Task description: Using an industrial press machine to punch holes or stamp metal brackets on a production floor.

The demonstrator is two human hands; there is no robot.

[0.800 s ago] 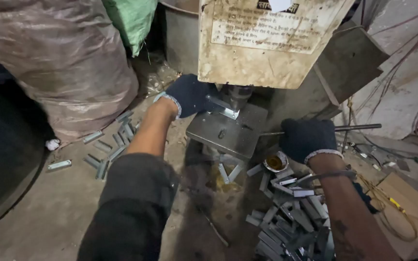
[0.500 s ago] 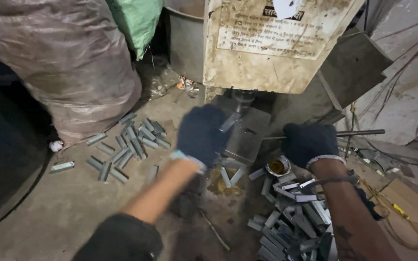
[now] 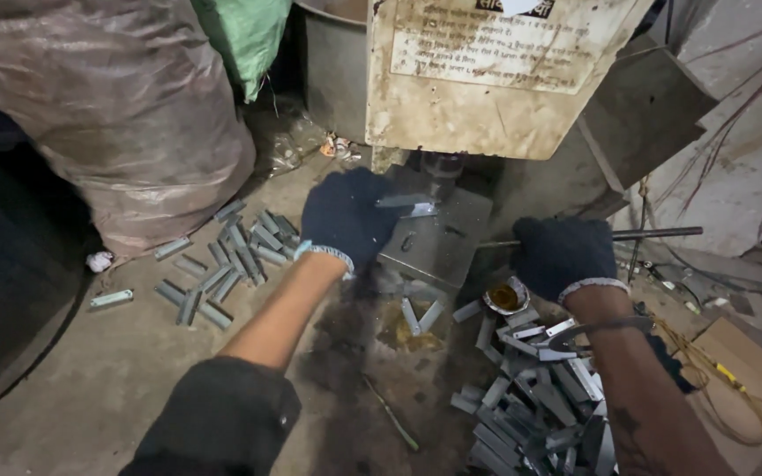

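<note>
Metal strip [image 3: 406, 202], small, flat and grey, pinched at its near end by gloved left hand [image 3: 346, 216] over steel die block [image 3: 434, 238] under press ram [image 3: 441, 167]; likely light, stiff, sharp-edged, best gripped by that end. Right hand [image 3: 562, 256] curled around thin rod [image 3: 654, 234], grip mostly hidden by glove; strip's far end hard to make out.

Gloves: dark knitted cloth, matt, on left hand [image 3: 346, 216] and right hand [image 3: 562, 254].
Strip [image 3: 406, 202] in left fingers: bare grey metal, dull sheen.
Press block [image 3: 438, 238]: smooth steel, oily.
Loose pieces [image 3: 222, 260]: flat grey metal, matt.
Sack [image 3: 125, 106]: thin wrinkled plastic, slightly glossy.
Floor [image 3: 90, 388]: rough, stained concrete.
Notice [image 3: 496, 44]: grimy paper.
</note>
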